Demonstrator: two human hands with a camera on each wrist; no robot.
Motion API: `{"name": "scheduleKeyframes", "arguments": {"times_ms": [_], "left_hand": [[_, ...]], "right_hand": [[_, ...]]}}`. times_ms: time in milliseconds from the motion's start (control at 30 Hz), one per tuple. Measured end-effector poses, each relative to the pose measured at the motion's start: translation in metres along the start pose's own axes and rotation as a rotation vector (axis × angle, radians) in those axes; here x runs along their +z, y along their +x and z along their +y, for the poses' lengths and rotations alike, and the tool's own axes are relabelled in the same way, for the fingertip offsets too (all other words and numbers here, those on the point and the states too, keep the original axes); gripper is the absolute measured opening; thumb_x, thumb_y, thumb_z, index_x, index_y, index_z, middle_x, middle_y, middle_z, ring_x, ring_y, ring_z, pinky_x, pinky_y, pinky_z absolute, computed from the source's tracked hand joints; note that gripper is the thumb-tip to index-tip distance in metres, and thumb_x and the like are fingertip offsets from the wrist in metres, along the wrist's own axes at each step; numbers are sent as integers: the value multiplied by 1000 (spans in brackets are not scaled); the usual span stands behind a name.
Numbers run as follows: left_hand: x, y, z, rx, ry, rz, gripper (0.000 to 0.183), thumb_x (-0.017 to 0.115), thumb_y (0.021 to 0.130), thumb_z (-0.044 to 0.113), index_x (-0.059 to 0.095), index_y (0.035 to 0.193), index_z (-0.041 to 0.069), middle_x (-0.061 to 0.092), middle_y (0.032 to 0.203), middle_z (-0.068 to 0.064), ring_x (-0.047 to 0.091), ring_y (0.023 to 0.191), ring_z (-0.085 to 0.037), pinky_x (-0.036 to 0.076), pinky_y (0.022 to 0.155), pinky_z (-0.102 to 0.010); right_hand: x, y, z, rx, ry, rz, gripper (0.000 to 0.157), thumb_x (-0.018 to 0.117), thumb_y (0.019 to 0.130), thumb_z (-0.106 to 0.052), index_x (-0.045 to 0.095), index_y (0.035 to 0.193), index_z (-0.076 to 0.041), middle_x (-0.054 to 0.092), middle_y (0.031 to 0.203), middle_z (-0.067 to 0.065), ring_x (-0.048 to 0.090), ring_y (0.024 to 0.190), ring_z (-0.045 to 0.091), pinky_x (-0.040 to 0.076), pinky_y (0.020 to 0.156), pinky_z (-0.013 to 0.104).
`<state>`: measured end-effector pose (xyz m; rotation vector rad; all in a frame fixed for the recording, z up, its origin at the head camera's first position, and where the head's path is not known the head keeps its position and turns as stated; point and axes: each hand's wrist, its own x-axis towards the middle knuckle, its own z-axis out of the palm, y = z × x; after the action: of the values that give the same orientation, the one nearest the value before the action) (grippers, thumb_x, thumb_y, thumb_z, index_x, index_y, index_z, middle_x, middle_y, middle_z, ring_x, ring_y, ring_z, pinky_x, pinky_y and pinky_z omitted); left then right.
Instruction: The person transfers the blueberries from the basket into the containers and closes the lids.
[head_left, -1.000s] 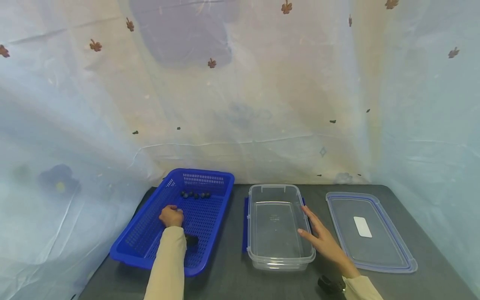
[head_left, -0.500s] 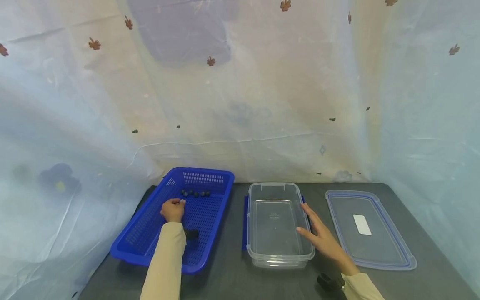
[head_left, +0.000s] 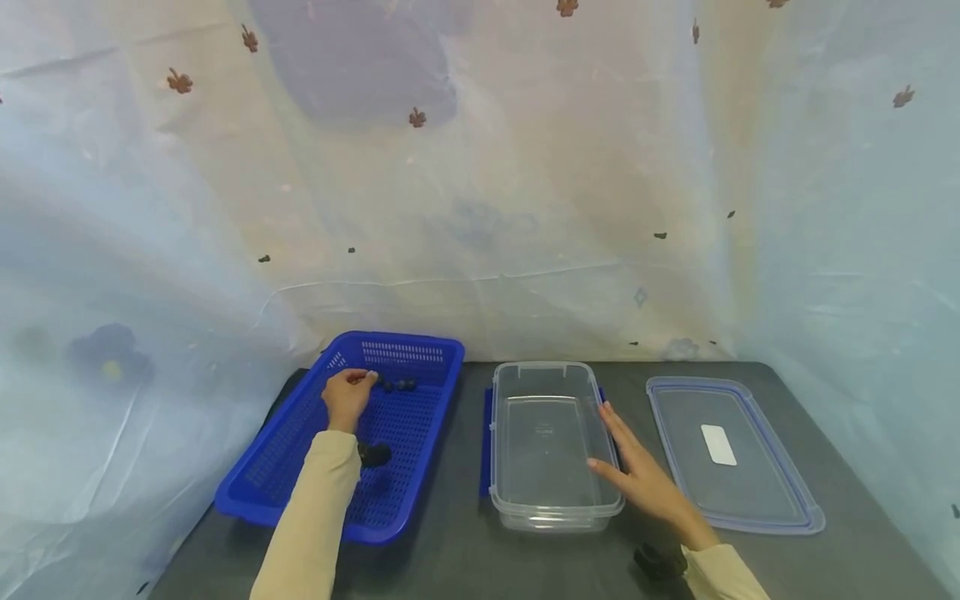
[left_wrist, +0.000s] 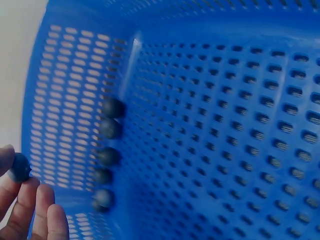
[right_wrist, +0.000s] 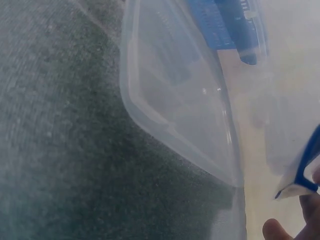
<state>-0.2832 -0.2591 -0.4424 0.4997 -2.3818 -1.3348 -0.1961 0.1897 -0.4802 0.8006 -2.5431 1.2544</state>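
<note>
My left hand [head_left: 349,398] is over the far left part of a blue perforated basket [head_left: 401,500]. Thumb and fingertips pinch a blueberry [left_wrist: 20,167], seen at the left edge of the left wrist view. Several more blueberries [left_wrist: 111,128] lie in a row on the basket floor by its far wall; my hand covers some of them in the head view. Across the table, my right hand [head_left: 647,479] rests its outstretched fingers against the right side of a clear plastic container [head_left: 547,467], which has no lid on. Only its fingertips show in the right wrist view.
A clear lid [head_left: 757,492] with a blue seal and a white label lies flat to the right of the container. Blue strips [head_left: 486,442] stick out at the container's sides. Behind the dark table [head_left: 450,567] hangs a patterned sheet [head_left: 480,208].
My left hand has moved farther into the basket, toward the row of blueberries at the far wall. My right hand stays at the container's side. The head view has shifted slightly.
</note>
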Motion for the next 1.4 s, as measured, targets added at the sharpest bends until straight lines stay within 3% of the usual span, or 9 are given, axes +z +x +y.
{"name": "scheduleKeyframes", "arguments": {"times_ms": [133,400,567,767,933,1000,1067,1200,1400], "left_hand": [[-2,3,10,93,19,-48,29,61,84,21,61,104,-1,60,95,-16,53,88,-29,42,75,-43],[-6,0,31,210,59,-145,29,62,83,26,63,105,6,61,95,-11,55,89,-25,41,78,-43],[-11,-11,48,295,64,-222,32,60,84,31,62,106,7,61,97,-9,56,90,-25,43,77,-43],[-9,-29,77,402,27,-294,29,59,85,30,63,105,9,62,95,-6,59,85,-22,46,70,-41],[-3,-41,95,463,3,-339,27,60,85,30,64,103,10,62,92,-2,60,79,-18,47,62,-35],[-1,-45,101,479,-6,-353,28,60,85,31,64,103,11,62,92,-1,59,78,-17,47,61,-34],[1,-49,106,493,-19,-367,29,60,84,32,64,103,10,62,91,0,59,78,-16,47,61,-34],[8,-56,114,527,-29,-392,29,60,84,33,64,103,11,62,91,2,59,77,-13,47,63,-33],[23,-67,123,537,-44,-417,24,61,84,30,65,101,13,63,88,4,59,74,-11,47,62,-32]], "right_hand": [[-1,-1,-2,0,-22,-21,77,62,83,-24,15,142,-8,9,146,14,13,130,34,19,92,62],[-1,-5,-6,32,-44,-35,84,64,81,-30,11,143,-10,5,147,7,9,131,33,18,93,60],[1,-8,-8,48,-30,-53,86,63,81,-31,7,143,-13,2,148,4,5,132,29,17,93,61],[3,-11,-9,22,-12,-22,86,65,80,-24,9,143,-9,3,147,7,6,131,31,16,92,62],[-4,-9,-34,6,31,-8,83,65,79,-14,11,142,-5,6,145,16,8,129,39,15,91,64],[-6,-9,-38,4,46,-12,80,63,81,-12,11,141,-4,6,145,17,9,128,42,13,97,56],[-4,-10,-29,-20,36,-16,76,59,83,-8,11,141,-3,6,145,17,9,128,41,11,102,43],[0,-11,-8,-66,15,-12,66,51,87,-3,13,141,-1,7,146,14,11,129,37,5,100,15],[1,-12,1,-87,41,-7,64,51,88,-5,15,140,1,8,146,16,10,130,34,6,100,14]]}}
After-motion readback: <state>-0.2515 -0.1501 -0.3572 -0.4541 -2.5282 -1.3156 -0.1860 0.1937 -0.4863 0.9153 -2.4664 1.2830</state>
